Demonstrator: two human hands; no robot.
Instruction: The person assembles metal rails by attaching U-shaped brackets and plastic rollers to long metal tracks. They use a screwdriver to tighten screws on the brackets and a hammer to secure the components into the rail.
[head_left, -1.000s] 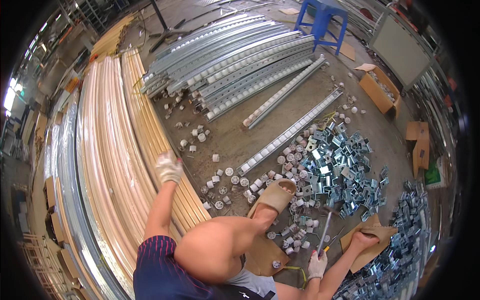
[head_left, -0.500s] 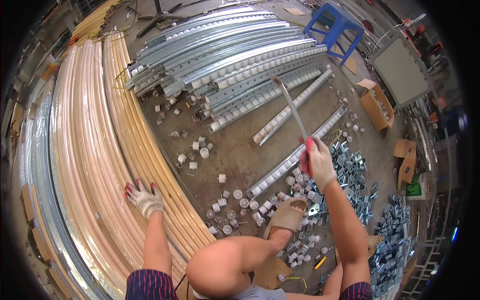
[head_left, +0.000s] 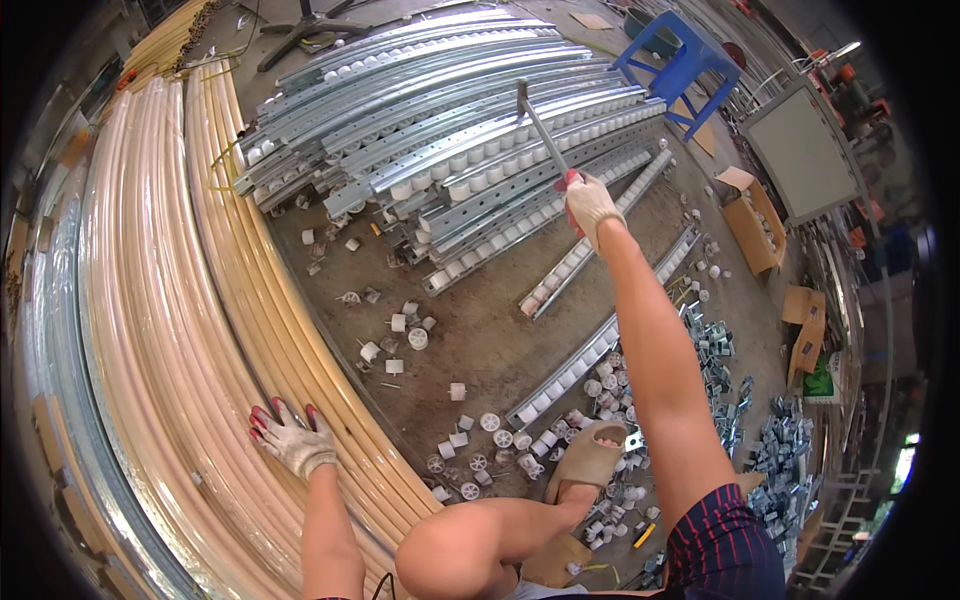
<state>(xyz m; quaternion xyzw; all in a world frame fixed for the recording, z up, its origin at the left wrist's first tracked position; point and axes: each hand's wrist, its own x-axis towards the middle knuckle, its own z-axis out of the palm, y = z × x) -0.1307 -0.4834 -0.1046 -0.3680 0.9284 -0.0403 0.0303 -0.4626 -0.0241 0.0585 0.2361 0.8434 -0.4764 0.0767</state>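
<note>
My left hand, in a pale glove with red fingertips, lies with its fingers spread on a bundle of plastic-wrapped, peach-coloured pipes. Yellowish pipes run alongside, to the right of the bundle. With arm outstretched, my right hand grips a hammer by its lower handle. The hammer's head points away from me, over a stack of metal roller tracks with white rollers; whether it touches them I cannot tell. Beneath my right forearm, a separate roller track lies on the floor.
Loose white rollers are scattered near my sandalled foot. Metal brackets are heaped at the right. A blue plastic stool stands at the far right, with an open cardboard box nearer. A yellow-handled tool lies low down.
My right hand has reached farther forward and slightly left, carrying the hammer over the stacked tracks. The left hand stays spread on the pipes. The whole view has shifted slightly.
</note>
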